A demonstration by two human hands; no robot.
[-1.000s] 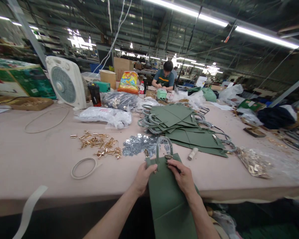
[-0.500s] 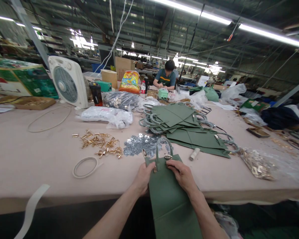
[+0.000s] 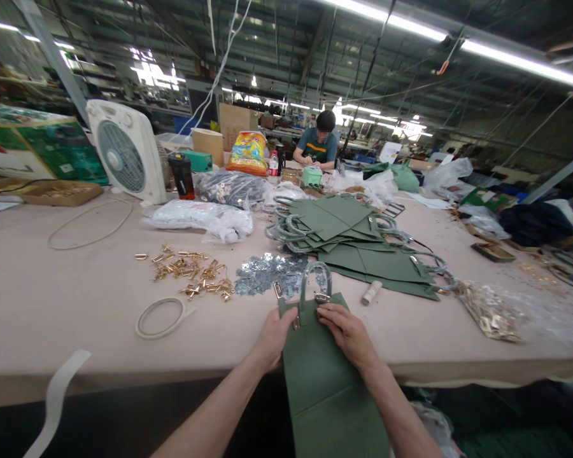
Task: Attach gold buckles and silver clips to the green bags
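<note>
A flat green bag [image 3: 325,388] hangs over the near edge of the pink table [image 3: 52,299], its handle [image 3: 315,275] lying on the tabletop. My left hand [image 3: 273,336] pinches the bag's top left corner beside a small gold fitting [image 3: 296,322]. My right hand [image 3: 344,332] grips the top edge on the right, fingertips at the metal clasp [image 3: 322,299] under the handle. A heap of gold clips [image 3: 191,275] and a heap of small silver plates [image 3: 267,272] lie just beyond my hands.
A stack of finished green bags [image 3: 358,245] lies past the handle, with a small white cylinder [image 3: 371,292] beside it. Other things: a white ring [image 3: 161,318], a bag of gold hardware [image 3: 489,312], a white fan [image 3: 127,152], plastic bags [image 3: 200,219]. A person [image 3: 319,143] works at the far side.
Both hands keep their hold on the bag's top edge with only slight finger shifts. The view has drifted a little.
</note>
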